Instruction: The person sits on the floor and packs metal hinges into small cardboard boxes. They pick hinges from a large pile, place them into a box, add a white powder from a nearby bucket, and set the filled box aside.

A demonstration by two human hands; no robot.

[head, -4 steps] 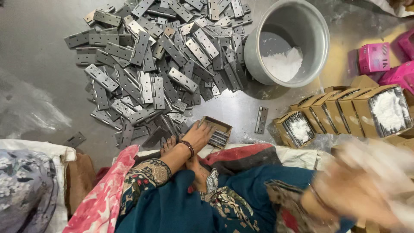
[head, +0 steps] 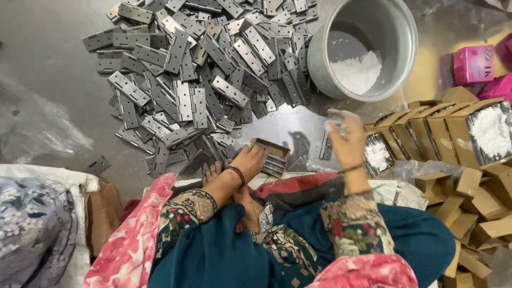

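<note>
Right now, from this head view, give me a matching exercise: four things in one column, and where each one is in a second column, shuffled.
Things:
1. grey pot
2. pink box
3. pile of hinges
4. small open box

Places:
A. under the left hand
B. far right edge, upper part
C. top, right of the hinges
D. spread over the floor, upper left

Pairs: 1-C, 2-B, 3-D, 4-A
</note>
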